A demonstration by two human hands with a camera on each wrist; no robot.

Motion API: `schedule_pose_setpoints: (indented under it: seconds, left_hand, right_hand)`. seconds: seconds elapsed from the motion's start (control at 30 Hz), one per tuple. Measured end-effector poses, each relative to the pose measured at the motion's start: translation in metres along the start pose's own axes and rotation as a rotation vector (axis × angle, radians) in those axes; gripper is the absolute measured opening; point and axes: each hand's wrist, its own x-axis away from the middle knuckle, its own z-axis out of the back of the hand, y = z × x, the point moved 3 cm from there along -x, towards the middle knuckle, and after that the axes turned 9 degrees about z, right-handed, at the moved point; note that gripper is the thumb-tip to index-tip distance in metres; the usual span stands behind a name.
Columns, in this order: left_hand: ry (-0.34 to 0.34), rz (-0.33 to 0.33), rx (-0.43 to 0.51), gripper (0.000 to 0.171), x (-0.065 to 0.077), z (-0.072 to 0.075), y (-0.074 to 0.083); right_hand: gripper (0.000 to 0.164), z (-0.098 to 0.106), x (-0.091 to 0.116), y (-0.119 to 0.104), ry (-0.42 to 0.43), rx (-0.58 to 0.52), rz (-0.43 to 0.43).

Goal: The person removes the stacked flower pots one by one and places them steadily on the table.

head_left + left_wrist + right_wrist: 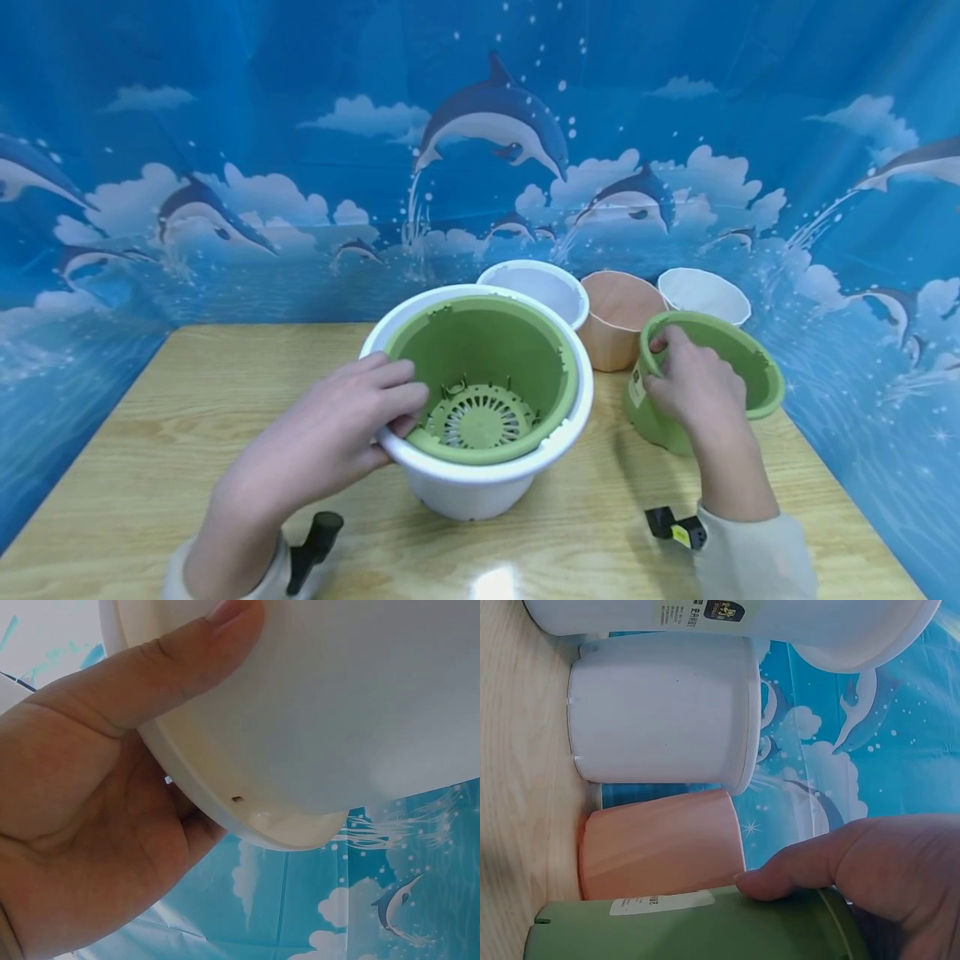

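In the head view a white plant pot [472, 492] stands mid-table with a green plant pot [487, 337] nested inside it, slotted drainage base showing. My left hand [341, 421] grips the near-left rim of the white pot; fingertips reach over onto the green rim. The left wrist view has the thumb pressed on the white wall [360, 697]. To the right, my right hand [697, 379] pinches the left rim of a second green pot [663, 429], which leans to the right. Its thumb [769, 883] lies outside, above a pale label [664, 901]; its other fingers go inside.
Behind stand a white pot [536, 287], an orange-brown pot [611, 342] and another white pot [705, 296], in a row along the back. A dolphin-print curtain [300, 192] walls the wooden table [150, 450]. Black camera mounts [317, 542] jut from both wrists.
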Motion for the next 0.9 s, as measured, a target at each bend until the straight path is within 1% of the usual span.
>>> schedule_pose_setpoints:
  seconds: [0.4,0.47,0.53,0.63,0.7,0.8,0.9]
  left_hand:
    - [0.001,-0.001,-0.003,0.04,0.0,0.0,0.001]
    - [-0.002,0.002,-0.004,0.04,0.0,0.0,0.001]
    - [-0.003,0.004,-0.005,0.04,0.0,0.001,0.001]
    - [-0.001,0.006,-0.004,0.041,0.001,0.001,0.001]
    - [0.001,0.006,-0.002,0.041,0.001,0.001,0.001]
    - [0.003,0.003,-0.001,0.04,0.0,0.0,0.001]
    - [0.004,-0.001,-0.002,0.04,0.0,0.0,0.0]
  right_hand:
    - [0.06,-0.002,-0.003,0.005,0.049,-0.01,-0.001]
    - [0.063,0.0,-0.001,0.002,0.086,-0.005,0.013]
    - [0.063,0.002,0.001,-0.003,0.144,-0.002,0.038]
    - [0.054,0.009,0.007,-0.016,0.272,0.002,0.11]
    - [0.047,0.012,0.012,-0.026,0.371,-0.007,0.187]
    - [0.036,0.016,0.019,-0.042,0.531,-0.032,0.343]
    - [0.028,0.018,0.025,-0.057,0.649,-0.081,0.534]
